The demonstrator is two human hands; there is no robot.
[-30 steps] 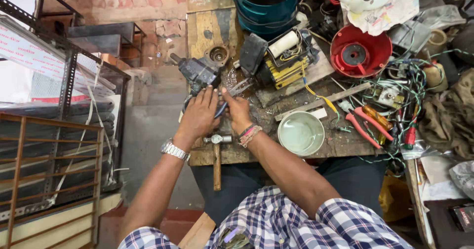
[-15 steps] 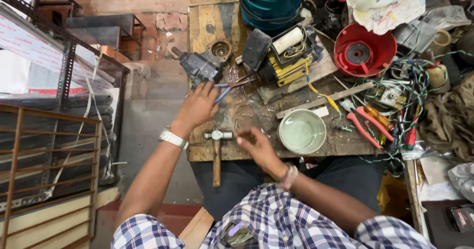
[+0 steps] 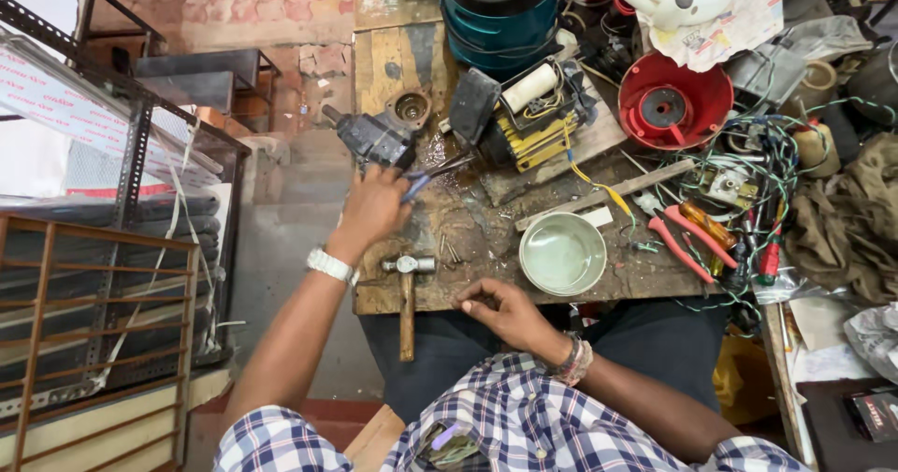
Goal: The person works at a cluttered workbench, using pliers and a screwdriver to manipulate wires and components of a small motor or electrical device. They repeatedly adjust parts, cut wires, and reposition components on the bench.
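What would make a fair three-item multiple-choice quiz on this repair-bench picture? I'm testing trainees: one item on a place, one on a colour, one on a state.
1. Where does the hammer lie?
A. at the workbench's near edge, handle overhanging
B. inside the bowl
C. on the floor

2. What colour are the pliers' handles?
A. green
B. red
C. white

3. What does the left hand do?
A. rests empty
B. grips a blue-handled tool
C. lifts the hammer

Key: 1 A, its head sits on the workbench. 2 B, they lie right of the steel bowl. 3 B, the tool points at the dark metal part.
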